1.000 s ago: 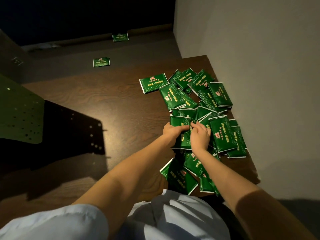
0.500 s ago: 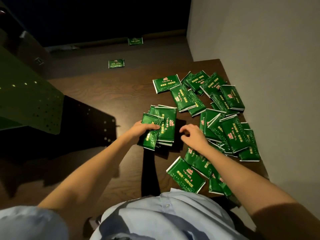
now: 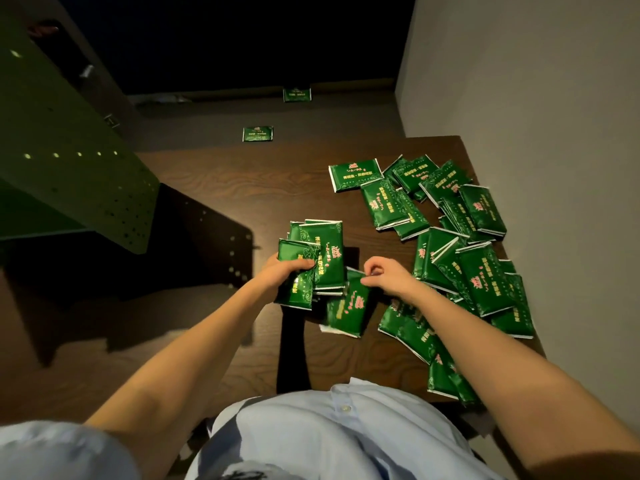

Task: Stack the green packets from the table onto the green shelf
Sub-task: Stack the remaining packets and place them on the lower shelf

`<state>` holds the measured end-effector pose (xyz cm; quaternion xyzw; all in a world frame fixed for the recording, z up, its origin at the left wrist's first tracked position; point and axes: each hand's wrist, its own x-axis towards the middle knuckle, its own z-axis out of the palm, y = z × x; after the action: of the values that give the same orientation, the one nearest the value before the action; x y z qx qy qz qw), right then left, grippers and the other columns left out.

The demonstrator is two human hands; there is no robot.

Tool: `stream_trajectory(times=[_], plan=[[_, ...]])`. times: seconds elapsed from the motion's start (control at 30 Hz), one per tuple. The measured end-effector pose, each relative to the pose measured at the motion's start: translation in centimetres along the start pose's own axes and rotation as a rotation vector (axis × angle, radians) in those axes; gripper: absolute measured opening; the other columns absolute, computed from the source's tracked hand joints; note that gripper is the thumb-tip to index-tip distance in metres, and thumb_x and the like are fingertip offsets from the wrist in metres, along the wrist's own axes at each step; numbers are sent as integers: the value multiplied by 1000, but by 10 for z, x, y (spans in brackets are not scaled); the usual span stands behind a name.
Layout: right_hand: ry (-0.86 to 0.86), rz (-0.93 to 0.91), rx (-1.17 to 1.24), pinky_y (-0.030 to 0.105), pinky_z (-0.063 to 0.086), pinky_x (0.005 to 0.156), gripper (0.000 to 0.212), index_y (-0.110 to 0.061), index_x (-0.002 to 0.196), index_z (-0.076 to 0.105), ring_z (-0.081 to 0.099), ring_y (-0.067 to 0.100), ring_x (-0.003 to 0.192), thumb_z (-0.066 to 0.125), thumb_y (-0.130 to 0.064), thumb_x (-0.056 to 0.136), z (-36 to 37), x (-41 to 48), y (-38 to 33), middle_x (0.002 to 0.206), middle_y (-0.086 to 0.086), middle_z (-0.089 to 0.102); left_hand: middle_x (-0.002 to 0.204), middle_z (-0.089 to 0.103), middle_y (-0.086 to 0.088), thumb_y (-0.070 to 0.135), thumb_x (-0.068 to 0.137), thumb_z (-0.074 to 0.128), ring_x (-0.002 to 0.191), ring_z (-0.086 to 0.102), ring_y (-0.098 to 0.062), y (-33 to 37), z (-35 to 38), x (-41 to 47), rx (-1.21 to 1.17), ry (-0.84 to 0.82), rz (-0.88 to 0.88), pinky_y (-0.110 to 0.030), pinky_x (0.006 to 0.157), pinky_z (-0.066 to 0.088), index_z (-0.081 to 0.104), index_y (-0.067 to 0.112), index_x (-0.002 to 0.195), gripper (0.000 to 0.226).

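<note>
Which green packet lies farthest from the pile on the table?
The far packet, at the far end of the floor; the other floor packet lies much closer to the table.

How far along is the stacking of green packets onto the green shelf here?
Done: no packet shows on the visible part of the green perforated metal shelf. In hand: the left hand grips a small bundle of glossy green packets; the right hand pinches one more green packet. Left: a large loose pile of packets on the dark wooden table, plus two stray packets on the floor.
</note>
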<state>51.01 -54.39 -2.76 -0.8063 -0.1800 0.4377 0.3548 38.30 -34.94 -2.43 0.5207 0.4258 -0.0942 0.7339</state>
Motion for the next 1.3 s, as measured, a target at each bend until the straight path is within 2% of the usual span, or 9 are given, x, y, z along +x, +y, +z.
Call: stream_trajectory(times=[0.17,0.43,0.57,0.73,0.9,0.97,1.03,1.17,1.3], plan=[[-51,67,568,21,49,64,23,-17,77,49,58,14,76,59,2,85,-19,0,-18,82,0,59,88,66,-4,1,78,72,72,62,-12,-2,-8,-7,-10,195,92,-15,44,50,60,11,96,23],[-323,67,745,27,48,70,20,-13,86,53,60,12,74,45,5,92,-6,-2,-31,81,2,61,81,64,-2,0,76,74,70,61,-14,-12,-18,-11,40,201,76,-24,56,50,56,17,83,25],[-140,58,649,21,47,54,22,-18,83,51,62,5,58,49,1,92,16,9,-36,75,-2,60,85,68,-4,0,77,73,73,65,-15,-19,-20,-13,91,83,59,-23,57,54,62,12,93,23],[158,78,454,44,49,86,23,-29,83,54,58,27,93,60,-7,88,49,28,-33,106,10,57,94,70,-5,0,80,69,81,68,-18,-27,-19,-17,44,-48,46,-29,68,57,60,10,109,33],[93,255,701,45,54,81,64,-20,138,23,63,25,81,63,-25,89,65,28,-47,103,11,59,94,70,-5,0,83,64,79,68,-17,-32,-18,-19,0,-75,30,-29,68,57,62,12,108,27],[56,303,735,42,56,81,77,-15,146,18,66,27,96,64,-34,88,70,27,-50,122,14,59,92,70,-4,3,86,63,77,68,-16,-32,-16,-20,6,-86,27,-29,70,58,63,14,105,22],[59,310,734,43,56,84,82,-13,149,19,62,28,111,64,-40,86,74,28,-50,138,13,51,91,72,-3,9,88,63,77,70,-14,-32,-16,-21,-6,-113,20,-28,70,58,63,15,105,18],[77,278,841,40,57,66,72,-14,148,23,65,27,101,61,-33,90,74,27,-53,133,13,56,88,74,0,18,91,61,75,71,-12,-31,-18,-25,-110,-123,8,-25,64,58,65,15,105,15],[127,298,937,41,57,67,71,-18,148,25,64,28,103,62,-35,89,72,23,-48,134,12,55,91,75,-6,25,92,58,78,73,-19,-30,-31,-24,-368,-126,-92,-32,74,57,67,11,102,19]])
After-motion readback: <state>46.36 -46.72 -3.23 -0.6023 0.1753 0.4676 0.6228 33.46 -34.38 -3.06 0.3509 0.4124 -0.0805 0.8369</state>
